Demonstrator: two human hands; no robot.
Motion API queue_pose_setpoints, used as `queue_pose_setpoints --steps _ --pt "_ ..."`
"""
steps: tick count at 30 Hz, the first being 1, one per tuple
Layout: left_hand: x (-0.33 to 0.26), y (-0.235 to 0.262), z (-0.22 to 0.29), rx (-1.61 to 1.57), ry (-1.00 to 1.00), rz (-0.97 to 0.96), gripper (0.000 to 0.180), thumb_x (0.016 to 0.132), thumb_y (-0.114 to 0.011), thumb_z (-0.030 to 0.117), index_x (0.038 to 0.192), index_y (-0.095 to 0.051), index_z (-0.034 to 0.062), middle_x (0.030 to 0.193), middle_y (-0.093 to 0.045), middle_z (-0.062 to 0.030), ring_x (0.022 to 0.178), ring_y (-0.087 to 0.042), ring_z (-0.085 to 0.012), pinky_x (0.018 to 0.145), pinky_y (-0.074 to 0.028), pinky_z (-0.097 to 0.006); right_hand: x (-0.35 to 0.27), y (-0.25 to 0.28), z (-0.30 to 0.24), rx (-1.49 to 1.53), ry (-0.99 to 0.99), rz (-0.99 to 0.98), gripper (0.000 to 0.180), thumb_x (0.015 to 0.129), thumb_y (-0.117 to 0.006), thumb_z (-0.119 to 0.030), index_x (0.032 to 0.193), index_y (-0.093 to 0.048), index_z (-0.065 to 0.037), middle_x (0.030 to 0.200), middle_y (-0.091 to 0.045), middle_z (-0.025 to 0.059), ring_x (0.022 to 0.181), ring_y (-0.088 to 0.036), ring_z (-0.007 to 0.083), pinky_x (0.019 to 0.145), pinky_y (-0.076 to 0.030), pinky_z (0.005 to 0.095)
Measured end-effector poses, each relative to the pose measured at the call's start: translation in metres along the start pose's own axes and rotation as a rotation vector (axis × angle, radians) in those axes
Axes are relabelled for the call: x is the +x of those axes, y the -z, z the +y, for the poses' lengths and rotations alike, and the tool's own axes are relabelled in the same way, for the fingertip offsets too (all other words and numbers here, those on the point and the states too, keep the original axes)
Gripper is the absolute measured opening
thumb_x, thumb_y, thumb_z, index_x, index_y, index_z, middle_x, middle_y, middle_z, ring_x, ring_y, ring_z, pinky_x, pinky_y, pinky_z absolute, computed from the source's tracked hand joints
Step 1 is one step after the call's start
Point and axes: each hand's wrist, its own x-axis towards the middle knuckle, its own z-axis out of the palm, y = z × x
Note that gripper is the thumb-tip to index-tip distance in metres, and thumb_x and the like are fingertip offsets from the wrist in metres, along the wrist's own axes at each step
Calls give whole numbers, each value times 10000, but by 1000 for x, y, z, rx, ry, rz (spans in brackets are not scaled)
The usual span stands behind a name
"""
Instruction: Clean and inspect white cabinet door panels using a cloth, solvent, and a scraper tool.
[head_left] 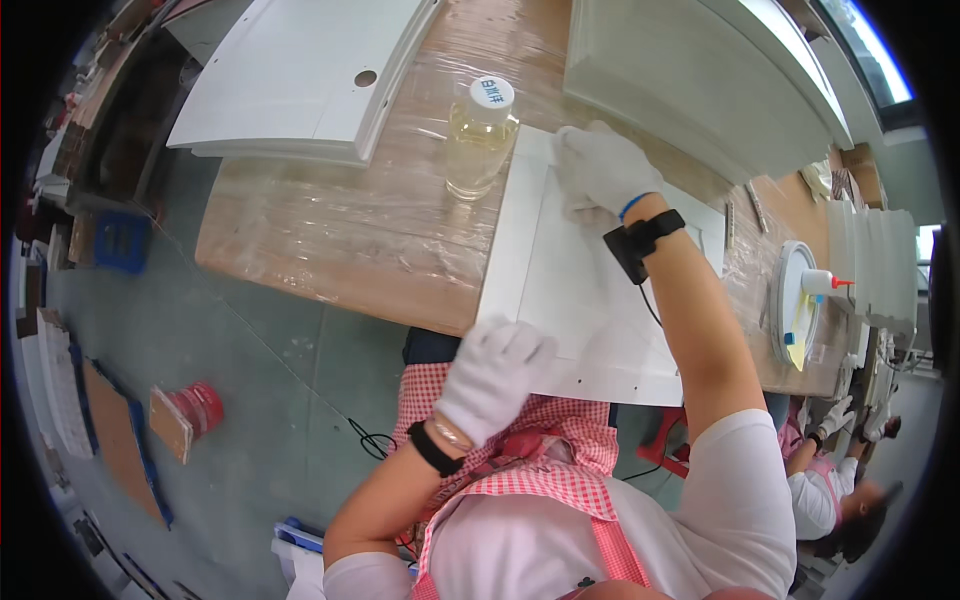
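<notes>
A white framed panel [590, 290] lies on the plastic-wrapped table in front of me, its near edge close to my apron. My left hand [492, 375], in a white glove, is at the panel's near left corner with its fingers curled over the edge. Toward the far end, my right hand [607, 168], also gloved, presses down on the panel with bent fingers. Whatever lies under that palm is hidden. Just left of the panel's far end stands a clear bottle [478, 145] of pale yellow liquid with a white cap.
White panels [290, 70] lie at the far left of the table [340, 235], and more white panels [700, 85] at the far right. A round lid [790, 275] carries a white squeeze bottle [818, 282] with a red tip. A red bucket [195, 408] is on the floor. Another person [825, 490] works at right.
</notes>
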Motion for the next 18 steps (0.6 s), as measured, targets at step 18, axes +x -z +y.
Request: queue_pose_setpoints --steps 18 --pt "-6 -45 17 72 115 216 686 554 -973 255 1174 -742 73 1297 -570 -133 1281 -485 -389 1065 -453 -501 -290 -158 16 320 -556 233 398 827 -718 -159 1199 -576 -145 1071 -659 185 835 -699 432 708 -586 492"
